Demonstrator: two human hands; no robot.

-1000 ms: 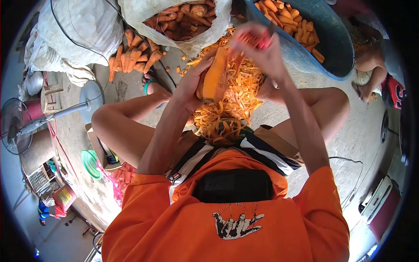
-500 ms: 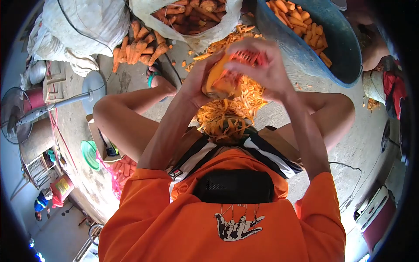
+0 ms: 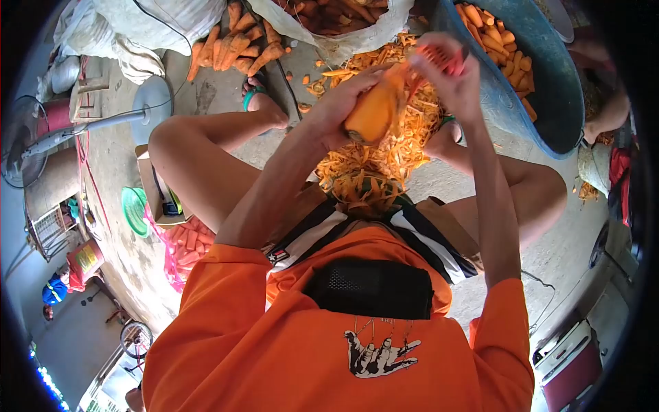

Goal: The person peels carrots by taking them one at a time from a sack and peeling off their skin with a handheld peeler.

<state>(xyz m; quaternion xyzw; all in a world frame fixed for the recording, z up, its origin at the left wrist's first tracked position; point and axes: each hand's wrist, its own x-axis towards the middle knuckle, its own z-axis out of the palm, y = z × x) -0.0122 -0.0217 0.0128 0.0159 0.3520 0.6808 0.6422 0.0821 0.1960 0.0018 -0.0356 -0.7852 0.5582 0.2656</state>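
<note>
A large orange carrot (image 3: 371, 118) lies in my left hand (image 3: 338, 108), its blunt end tilted down toward me. My right hand (image 3: 453, 81) is closed around a red peeler (image 3: 446, 60), held just beyond the carrot's upper right side. Between the two, a blurred strip of orange hangs near the carrot. Below both hands a heap of orange peelings (image 3: 364, 168) covers the floor between my legs. Part of the carrot is hidden by my left fingers.
Unpeeled carrots (image 3: 237, 47) lie at the upper left beside a white sack (image 3: 384, 31) of carrots. A blue tub (image 3: 559, 103) at the upper right holds peeled ones. A fan (image 3: 24, 141) stands left. Another person's leg (image 3: 609, 117) shows at the right.
My right hand has moved up and right with the peeler, away from the carrot. The carrot and my left hand have shifted slightly right, and the camera view has moved a little.
</note>
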